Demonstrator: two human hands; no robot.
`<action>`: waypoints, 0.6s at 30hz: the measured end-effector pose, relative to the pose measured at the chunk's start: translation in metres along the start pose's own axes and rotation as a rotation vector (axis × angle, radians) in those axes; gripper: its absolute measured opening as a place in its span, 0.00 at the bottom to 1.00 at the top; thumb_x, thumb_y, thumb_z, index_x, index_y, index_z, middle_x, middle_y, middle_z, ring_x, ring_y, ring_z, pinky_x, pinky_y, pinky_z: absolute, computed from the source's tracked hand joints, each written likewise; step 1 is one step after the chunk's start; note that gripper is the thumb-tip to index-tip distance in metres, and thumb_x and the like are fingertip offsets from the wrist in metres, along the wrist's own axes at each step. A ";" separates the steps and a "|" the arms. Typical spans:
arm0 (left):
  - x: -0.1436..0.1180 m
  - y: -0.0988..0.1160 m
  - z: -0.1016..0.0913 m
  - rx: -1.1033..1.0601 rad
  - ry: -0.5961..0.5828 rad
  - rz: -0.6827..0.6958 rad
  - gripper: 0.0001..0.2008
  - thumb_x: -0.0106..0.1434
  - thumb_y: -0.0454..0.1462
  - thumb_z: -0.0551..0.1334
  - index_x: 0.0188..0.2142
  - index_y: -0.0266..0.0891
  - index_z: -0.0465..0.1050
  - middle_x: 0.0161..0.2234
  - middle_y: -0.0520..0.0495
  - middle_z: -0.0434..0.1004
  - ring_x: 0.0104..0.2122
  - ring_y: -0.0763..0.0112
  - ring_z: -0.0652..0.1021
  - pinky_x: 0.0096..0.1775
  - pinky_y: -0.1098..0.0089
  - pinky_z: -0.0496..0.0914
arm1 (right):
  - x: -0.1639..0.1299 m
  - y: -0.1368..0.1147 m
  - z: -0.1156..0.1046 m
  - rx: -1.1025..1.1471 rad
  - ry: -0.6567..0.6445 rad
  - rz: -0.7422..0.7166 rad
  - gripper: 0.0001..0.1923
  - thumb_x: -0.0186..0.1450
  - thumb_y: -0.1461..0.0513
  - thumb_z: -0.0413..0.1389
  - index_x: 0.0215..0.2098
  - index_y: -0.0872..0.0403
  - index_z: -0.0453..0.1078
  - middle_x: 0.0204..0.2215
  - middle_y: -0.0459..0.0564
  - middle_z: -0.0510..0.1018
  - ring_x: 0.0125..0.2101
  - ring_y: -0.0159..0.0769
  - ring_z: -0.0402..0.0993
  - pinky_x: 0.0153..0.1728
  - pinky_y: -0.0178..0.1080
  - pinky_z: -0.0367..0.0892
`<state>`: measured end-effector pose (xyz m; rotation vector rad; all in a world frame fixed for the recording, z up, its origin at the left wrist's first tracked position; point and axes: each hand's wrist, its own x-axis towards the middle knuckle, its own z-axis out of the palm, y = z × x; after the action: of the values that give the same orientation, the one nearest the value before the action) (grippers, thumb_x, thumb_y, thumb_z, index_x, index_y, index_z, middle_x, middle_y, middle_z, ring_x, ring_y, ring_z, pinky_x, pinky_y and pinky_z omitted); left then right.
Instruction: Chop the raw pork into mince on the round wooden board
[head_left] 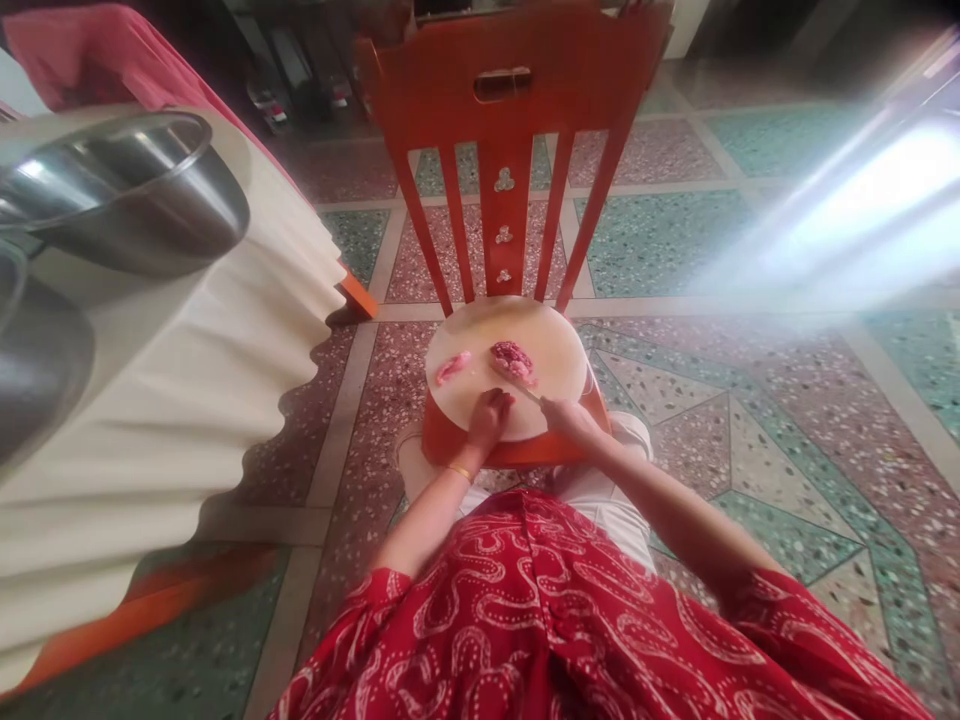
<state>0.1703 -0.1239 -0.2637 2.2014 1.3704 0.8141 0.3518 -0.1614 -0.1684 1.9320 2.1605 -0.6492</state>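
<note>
pink meat [514, 359], pale round board [555, 345], orange chair [510, 120]

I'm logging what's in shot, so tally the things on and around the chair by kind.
Meat pieces: 2, one left, one right
Round cutting board: 1
Knife: 1
Orange chair: 1
Steel bowls: 2, one, one
Total: 7

On an orange chair [517, 120], a round cutting board [559, 345] carries 2 pieces of raw meat [513, 358]. The right hand [571, 420] holds a knife [521, 385] against the larger piece; the left hand [489, 415] rests curled on the board's near edge.
</note>
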 end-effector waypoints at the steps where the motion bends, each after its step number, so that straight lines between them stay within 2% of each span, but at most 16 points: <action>1: -0.004 -0.001 0.002 -0.026 -0.012 0.020 0.15 0.70 0.40 0.51 0.43 0.37 0.75 0.42 0.39 0.75 0.44 0.61 0.73 0.50 0.60 0.68 | -0.001 -0.002 0.000 0.000 -0.007 -0.003 0.15 0.69 0.66 0.44 0.48 0.58 0.69 0.34 0.56 0.78 0.32 0.37 0.75 0.29 0.33 0.63; 6: -0.013 -0.005 0.010 -0.098 -0.065 0.003 0.15 0.69 0.37 0.50 0.47 0.37 0.73 0.45 0.40 0.74 0.47 0.61 0.73 0.54 0.57 0.67 | -0.010 -0.010 -0.001 0.006 -0.055 -0.015 0.16 0.69 0.68 0.43 0.51 0.54 0.68 0.39 0.54 0.78 0.36 0.35 0.75 0.34 0.31 0.64; 11: -0.012 -0.010 0.012 -0.094 -0.153 -0.024 0.13 0.67 0.34 0.53 0.47 0.40 0.73 0.46 0.39 0.74 0.52 0.58 0.71 0.56 0.55 0.65 | -0.017 -0.014 -0.009 -0.049 -0.112 0.005 0.18 0.69 0.68 0.43 0.54 0.54 0.65 0.39 0.54 0.78 0.34 0.37 0.76 0.30 0.32 0.65; 18: -0.010 -0.006 0.011 -0.063 -0.221 -0.094 0.17 0.67 0.33 0.53 0.53 0.40 0.70 0.52 0.41 0.72 0.56 0.59 0.68 0.60 0.57 0.61 | 0.022 -0.029 -0.008 -0.019 -0.141 -0.052 0.23 0.68 0.67 0.46 0.60 0.51 0.60 0.42 0.55 0.78 0.42 0.40 0.76 0.38 0.34 0.67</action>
<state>0.1706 -0.1313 -0.2782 2.0907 1.3103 0.5537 0.3221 -0.1402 -0.1638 1.7689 2.1282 -0.7469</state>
